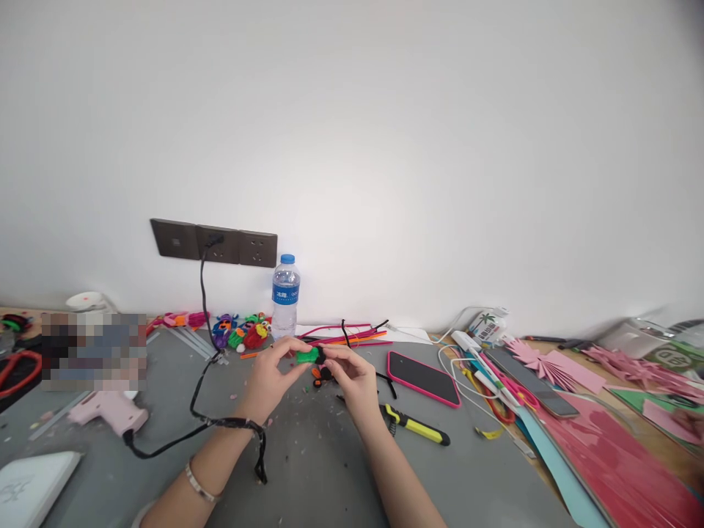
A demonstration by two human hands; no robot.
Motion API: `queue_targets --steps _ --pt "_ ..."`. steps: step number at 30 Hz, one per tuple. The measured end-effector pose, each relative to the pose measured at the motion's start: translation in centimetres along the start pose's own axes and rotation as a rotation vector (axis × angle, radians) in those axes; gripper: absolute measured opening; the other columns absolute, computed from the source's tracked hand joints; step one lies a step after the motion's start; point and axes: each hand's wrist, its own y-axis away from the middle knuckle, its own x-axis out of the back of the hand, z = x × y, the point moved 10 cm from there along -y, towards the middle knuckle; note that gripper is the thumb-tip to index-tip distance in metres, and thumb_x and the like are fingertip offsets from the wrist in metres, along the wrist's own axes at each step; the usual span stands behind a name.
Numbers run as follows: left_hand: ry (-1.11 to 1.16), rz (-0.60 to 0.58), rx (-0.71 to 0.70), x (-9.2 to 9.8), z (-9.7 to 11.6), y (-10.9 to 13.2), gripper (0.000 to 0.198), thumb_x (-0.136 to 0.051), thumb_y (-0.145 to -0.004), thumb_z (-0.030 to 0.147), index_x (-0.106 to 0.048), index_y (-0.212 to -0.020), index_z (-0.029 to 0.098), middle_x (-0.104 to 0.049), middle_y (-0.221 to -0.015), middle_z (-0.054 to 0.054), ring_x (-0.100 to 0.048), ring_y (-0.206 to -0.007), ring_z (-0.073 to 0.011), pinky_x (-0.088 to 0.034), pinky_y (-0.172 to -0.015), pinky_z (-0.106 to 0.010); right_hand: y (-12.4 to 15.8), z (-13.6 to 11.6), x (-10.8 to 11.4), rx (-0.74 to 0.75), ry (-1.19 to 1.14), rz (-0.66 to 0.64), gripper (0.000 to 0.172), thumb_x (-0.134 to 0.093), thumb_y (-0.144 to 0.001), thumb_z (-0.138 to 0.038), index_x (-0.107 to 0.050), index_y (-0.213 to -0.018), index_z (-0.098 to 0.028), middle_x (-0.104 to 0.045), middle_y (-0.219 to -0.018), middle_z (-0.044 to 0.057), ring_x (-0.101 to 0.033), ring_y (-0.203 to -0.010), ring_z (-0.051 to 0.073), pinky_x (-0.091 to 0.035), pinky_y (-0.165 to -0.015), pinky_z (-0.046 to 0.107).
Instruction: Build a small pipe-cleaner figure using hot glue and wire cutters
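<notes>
Both my hands meet above the grey mat (308, 455), close to the wall. My left hand (270, 375) pinches a small green pipe-cleaner piece (306, 357) between thumb and fingers. My right hand (352, 375) is closed on the black end of the same piece, from which a black pipe cleaner (345, 334) sticks up. Just below the hands lies a small orange and black pipe-cleaner bit (319, 375).
A pink glue gun (113, 412) with a black cord runs to the wall sockets (217, 244). Also present: a water bottle (285, 295), pipe-cleaner figures (242, 334), a pink-cased phone (422, 377), yellow-handled pliers (418, 427), red scissors (16, 367), and coloured paper sheets (605, 455) at right.
</notes>
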Motion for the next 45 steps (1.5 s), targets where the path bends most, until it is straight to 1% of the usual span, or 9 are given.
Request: queue_targets --steps 6,13,18,22,26,30,32,37,45 --pt "0.009 -0.07 0.038 -0.5 -0.4 -0.1 0.016 -0.063 -0.08 0.022 -0.066 -0.096 0.022 -0.069 -0.091 -0.002 -0.062 -0.079 -0.0177 -0.05 -0.07 -0.027 -0.2 0.5 0.0 -0.053 -0.025 -0.009 0.01 -0.074 -0.073 -0.026 -0.071 -0.082 -0.022 -0.07 -0.086 0.004 -0.063 -0.078 0.018 -0.051 -0.069 0.029" --pt "0.043 -0.091 0.103 -0.7 -1.2 0.0 0.016 -0.065 -0.078 0.026 -0.068 -0.093 0.022 -0.071 -0.091 -0.003 -0.064 -0.082 -0.0196 -0.051 -0.073 -0.029 0.1 1.0 -0.4 -0.136 -0.1 -0.035 0.016 -0.075 -0.072 -0.029 -0.07 -0.085 -0.022 -0.066 -0.077 0.001 -0.06 -0.07 0.015 -0.049 -0.064 0.027" --pt "0.033 -0.074 0.124 -0.4 -1.5 0.0 0.017 -0.067 -0.076 0.027 -0.07 -0.092 0.022 -0.073 -0.091 -0.003 -0.064 -0.081 -0.0202 -0.052 -0.073 -0.03 0.0 0.8 -0.4 -0.115 -0.102 -0.037 0.013 -0.076 -0.072 -0.03 -0.073 -0.082 -0.023 -0.066 -0.084 0.003 -0.062 -0.078 0.018 -0.051 -0.069 0.029" --pt "0.049 -0.086 0.145 -0.5 -1.5 0.0 0.022 -0.066 -0.078 0.029 -0.07 -0.098 0.022 -0.073 -0.096 -0.004 -0.064 -0.083 -0.0204 -0.054 -0.075 -0.031 0.0 0.9 -0.3 -0.098 -0.079 -0.037 0.014 -0.075 -0.073 -0.032 -0.073 -0.083 -0.022 -0.067 -0.086 0.004 -0.062 -0.082 0.019 -0.051 -0.071 0.031" --pt "0.135 -0.129 0.199 -1.1 -1.7 0.2 0.034 -0.061 -0.082 0.036 -0.065 -0.114 0.023 -0.07 -0.111 -0.006 -0.065 -0.091 -0.0207 -0.055 -0.081 -0.033 0.0 1.3 0.0 -0.122 -0.041 -0.032 0.017 -0.074 -0.075 -0.033 -0.071 -0.086 -0.021 -0.068 -0.085 0.005 -0.062 -0.079 0.018 -0.051 -0.07 0.03" --pt "0.219 -0.157 0.243 -1.5 -2.0 0.2 0.04 -0.054 -0.087 0.04 -0.061 -0.122 0.024 -0.064 -0.126 -0.006 -0.06 -0.111 -0.0224 -0.052 -0.093 -0.035 0.1 1.9 -0.2 -0.186 -0.04 -0.048 0.022 -0.075 -0.073 -0.035 -0.067 -0.087 -0.02 -0.068 -0.082 0.003 -0.063 -0.074 0.017 -0.051 -0.067 0.029" --pt "0.221 -0.136 0.26 -1.2 -2.2 0.1 0.039 -0.055 -0.086 0.041 -0.061 -0.121 0.024 -0.065 -0.122 -0.007 -0.06 -0.111 -0.0229 -0.052 -0.092 -0.035 0.2 1.9 -0.6 -0.208 -0.059 -0.074 0.025 -0.076 -0.073 -0.037 -0.066 -0.089 -0.02 -0.069 -0.082 0.003 -0.063 -0.075 0.018 -0.052 -0.068 0.029" --pt "0.26 -0.036 0.293 -0.2 -2.9 0.0 0.033 -0.062 -0.081 0.039 -0.059 -0.109 0.021 -0.069 -0.091 -0.004 -0.066 -0.09 -0.0207 -0.055 -0.081 -0.033 0.4 1.6 -1.5 -0.25 -0.062 -0.117 0.027 -0.075 -0.072 -0.04 -0.068 -0.088 -0.02 -0.069 -0.085 0.004 -0.063 -0.077 0.018 -0.051 -0.067 0.029" --pt "0.316 -0.069 0.322 -0.7 -3.3 0.1 0.025 -0.064 -0.079 0.039 -0.059 -0.095 0.021 -0.07 -0.089 -0.004 -0.066 -0.088 -0.0208 -0.052 -0.079 -0.033 0.7 2.0 -2.0 -0.264 -0.087 -0.12 0.026 -0.077 -0.069 -0.035 -0.065 -0.087 -0.02 -0.063 -0.076 0.0 -0.057 -0.065 0.014 -0.048 -0.06 0.026"
